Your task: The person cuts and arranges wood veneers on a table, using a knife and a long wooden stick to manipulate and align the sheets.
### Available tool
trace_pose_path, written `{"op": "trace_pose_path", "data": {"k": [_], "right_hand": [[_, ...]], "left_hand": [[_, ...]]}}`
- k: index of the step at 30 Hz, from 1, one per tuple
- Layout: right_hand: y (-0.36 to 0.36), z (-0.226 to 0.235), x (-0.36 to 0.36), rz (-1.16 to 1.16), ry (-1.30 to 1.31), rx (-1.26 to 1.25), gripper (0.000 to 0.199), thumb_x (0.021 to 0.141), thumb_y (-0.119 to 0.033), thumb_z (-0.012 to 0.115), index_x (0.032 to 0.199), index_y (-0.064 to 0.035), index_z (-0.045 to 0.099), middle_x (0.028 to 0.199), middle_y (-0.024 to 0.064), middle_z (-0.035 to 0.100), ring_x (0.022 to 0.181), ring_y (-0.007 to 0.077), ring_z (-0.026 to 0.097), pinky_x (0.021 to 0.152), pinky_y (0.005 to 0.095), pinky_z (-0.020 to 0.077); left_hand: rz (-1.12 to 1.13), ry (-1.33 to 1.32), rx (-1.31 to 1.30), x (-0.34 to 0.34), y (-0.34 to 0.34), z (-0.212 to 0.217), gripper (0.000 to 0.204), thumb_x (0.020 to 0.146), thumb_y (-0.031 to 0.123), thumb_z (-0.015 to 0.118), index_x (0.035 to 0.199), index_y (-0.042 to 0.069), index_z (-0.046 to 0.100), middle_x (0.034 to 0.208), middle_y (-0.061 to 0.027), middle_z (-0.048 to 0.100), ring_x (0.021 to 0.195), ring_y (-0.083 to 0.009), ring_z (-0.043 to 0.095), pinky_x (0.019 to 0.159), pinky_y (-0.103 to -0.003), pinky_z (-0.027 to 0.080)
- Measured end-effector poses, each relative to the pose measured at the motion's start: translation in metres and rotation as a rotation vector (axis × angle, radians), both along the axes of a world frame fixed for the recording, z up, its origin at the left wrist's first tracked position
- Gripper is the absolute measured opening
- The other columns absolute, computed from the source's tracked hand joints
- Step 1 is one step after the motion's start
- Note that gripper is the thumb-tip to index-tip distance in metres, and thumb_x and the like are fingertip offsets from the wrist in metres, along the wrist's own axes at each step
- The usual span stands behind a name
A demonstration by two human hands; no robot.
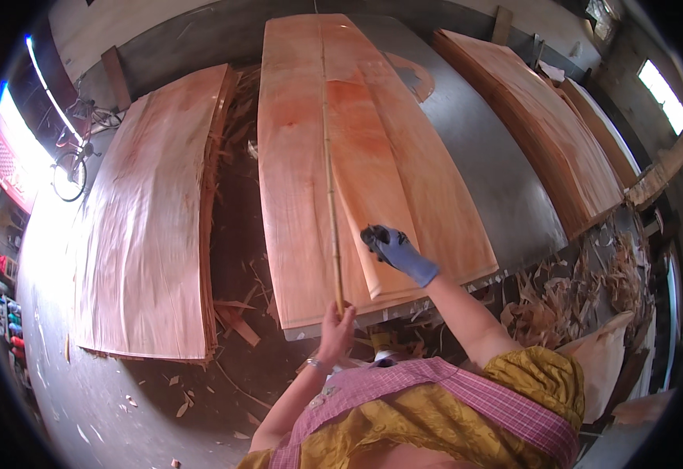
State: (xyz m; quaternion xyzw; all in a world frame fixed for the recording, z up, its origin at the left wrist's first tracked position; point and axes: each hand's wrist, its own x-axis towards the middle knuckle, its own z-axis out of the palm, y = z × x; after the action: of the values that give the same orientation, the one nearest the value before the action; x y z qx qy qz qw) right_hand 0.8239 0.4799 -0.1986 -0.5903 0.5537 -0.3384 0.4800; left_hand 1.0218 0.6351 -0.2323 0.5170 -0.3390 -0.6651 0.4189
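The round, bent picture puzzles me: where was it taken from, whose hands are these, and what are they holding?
These are a person's own hands, not a machine. A wide fisheye camera on their head looks down, so straight edges bend. The bare left hand holds a long thin stick that reaches out over thin reddish wood sheets. The right hand, gloved, is over those sheets; whether it grips anything, I can't tell. Similar sheets form a left stack and a right stack.

no words, labels, numbers or signs can be read anywhere in view.
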Motion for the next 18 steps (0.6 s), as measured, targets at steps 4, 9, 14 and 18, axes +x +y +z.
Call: {"op": "trace_pose_path", "data": {"k": [4, 9, 14, 18], "right_hand": [[-0.001, -0.010, 0.011, -0.224, 0.209, -0.310, 0.045, 0.088, -0.036, 0.065, 0.121, -0.0073, 0.055, 0.086, 0.0177, 0.068, 0.072, 0.0347, 0.067, 0.064, 0.0427, 0.0526], [0.013, -0.033, -0.077, -0.413, 0.698, -0.538, 0.038, 0.088, -0.027, 0.061, 0.120, -0.0083, 0.054, 0.090, 0.0174, 0.069, 0.078, 0.0377, 0.067, 0.068, 0.0480, 0.0527], [0.053, -0.073, -0.207, -0.407, 0.805, -0.447, 0.040, 0.086, -0.022, 0.062, 0.121, -0.0068, 0.054, 0.093, 0.0181, 0.069, 0.079, 0.0379, 0.067, 0.069, 0.0470, 0.0535], [0.085, -0.090, -0.278, -0.382, 0.851, -0.477, 0.044, 0.086, -0.020, 0.062, 0.126, -0.0060, 0.051, 0.099, 0.0206, 0.067, 0.085, 0.0390, 0.066, 0.073, 0.0476, 0.0532]], "left_hand": [[-0.119, 0.173, -0.031, -0.064, 0.018, 0.007, 0.017, 0.097, 0.018, 0.059, 0.106, 0.011, 0.047, 0.067, 0.0021, 0.045, 0.051, -0.0066, 0.042, 0.041, -0.023, 0.036], [-0.547, -0.311, -0.347, -0.097, -0.010, -0.004, 0.048, 0.095, 0.044, 0.057, 0.124, 0.006, 0.051, 0.080, -0.0100, 0.063, 0.073, -0.0245, 0.064, 0.068, -0.037, 0.051], [-0.349, -0.982, -0.602, -0.111, -0.067, -0.029, 0.043, 0.085, 0.034, 0.069, 0.115, 0.005, 0.059, 0.110, -0.0193, 0.060, 0.100, -0.0370, 0.061, 0.080, -0.045, 0.051], [-0.216, -1.287, -0.429, -0.103, -0.118, -0.034, 0.052, 0.085, 0.031, 0.065, 0.127, 0.002, 0.052, 0.130, -0.0233, 0.049, 0.125, -0.0390, 0.044, 0.099, -0.049, 0.039]]}}
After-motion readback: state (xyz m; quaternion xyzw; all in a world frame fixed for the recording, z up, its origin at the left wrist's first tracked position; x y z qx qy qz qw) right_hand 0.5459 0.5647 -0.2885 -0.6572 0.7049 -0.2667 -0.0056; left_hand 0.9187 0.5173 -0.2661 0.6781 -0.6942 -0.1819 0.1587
